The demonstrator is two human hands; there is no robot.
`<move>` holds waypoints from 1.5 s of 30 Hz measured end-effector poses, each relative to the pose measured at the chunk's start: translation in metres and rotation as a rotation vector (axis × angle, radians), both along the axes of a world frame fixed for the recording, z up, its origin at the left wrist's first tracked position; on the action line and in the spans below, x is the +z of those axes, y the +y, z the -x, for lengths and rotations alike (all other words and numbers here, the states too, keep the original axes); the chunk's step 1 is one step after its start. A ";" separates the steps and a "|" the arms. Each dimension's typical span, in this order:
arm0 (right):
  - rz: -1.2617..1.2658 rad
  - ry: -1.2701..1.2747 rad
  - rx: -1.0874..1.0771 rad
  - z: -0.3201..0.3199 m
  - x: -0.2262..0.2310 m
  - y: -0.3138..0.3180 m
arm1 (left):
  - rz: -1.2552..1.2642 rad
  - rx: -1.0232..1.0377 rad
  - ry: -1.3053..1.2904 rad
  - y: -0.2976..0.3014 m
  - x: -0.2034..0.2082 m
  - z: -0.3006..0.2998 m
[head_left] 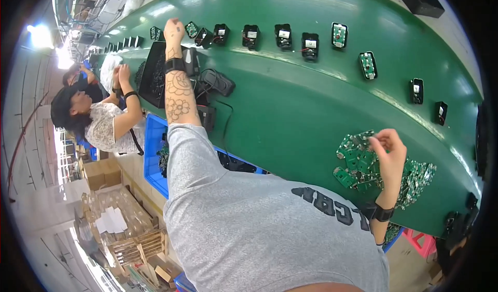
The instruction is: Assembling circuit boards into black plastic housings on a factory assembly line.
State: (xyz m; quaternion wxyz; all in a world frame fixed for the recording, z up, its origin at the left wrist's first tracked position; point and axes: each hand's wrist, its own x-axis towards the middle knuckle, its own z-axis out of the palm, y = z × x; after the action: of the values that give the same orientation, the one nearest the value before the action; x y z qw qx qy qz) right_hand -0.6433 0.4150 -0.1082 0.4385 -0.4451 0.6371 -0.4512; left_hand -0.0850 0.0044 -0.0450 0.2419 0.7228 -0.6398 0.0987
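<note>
My left arm reaches far across the green bench, and my left hand (174, 31) is closed beside a small black housing with a green board (192, 30). Its fingertips are turned away, so whatever they hold is hidden. Over a loose pile of green circuit boards (358, 160), my right hand (391, 150) is bent with thumb and fingers pinched at the edge of a circuit board (367, 135). More boards (418, 180) lie heaped to the right of that wrist.
Black housings (310, 47) stand in a curved row along the bench (275, 110). A black bin (151, 74) of small dark parts sits under my left arm, near a black cabled device (217, 82). A blue crate (154, 157) is below. A co-worker (106, 118) works at left.
</note>
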 end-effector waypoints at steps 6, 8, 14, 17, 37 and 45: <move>0.102 0.048 -0.103 0.007 0.005 -0.014 | -0.628 -0.365 0.087 -0.009 -0.013 0.016; 0.137 0.043 -0.115 0.007 0.008 -0.015 | -0.818 -0.347 -0.037 -0.012 -0.011 0.026; 0.206 0.057 -0.130 0.012 0.007 -0.004 | -0.871 -0.086 -0.052 0.022 0.003 0.029; 0.128 -0.024 -0.256 0.023 0.003 0.011 | -0.755 -0.250 0.492 0.036 -0.001 0.031; 0.241 -0.491 -0.020 -0.022 0.062 -0.032 | -0.711 -0.730 1.278 0.319 -0.012 0.385; 0.235 -0.492 -0.007 -0.021 0.063 -0.036 | -0.710 -0.840 1.109 0.323 -0.007 0.391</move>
State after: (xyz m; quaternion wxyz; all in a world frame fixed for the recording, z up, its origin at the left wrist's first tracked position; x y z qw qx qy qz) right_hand -0.6224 0.3787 -0.0450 0.5239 -0.3679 0.4563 -0.6180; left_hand -0.4759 0.3275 -0.0523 0.2976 0.3980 -0.6388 -0.5874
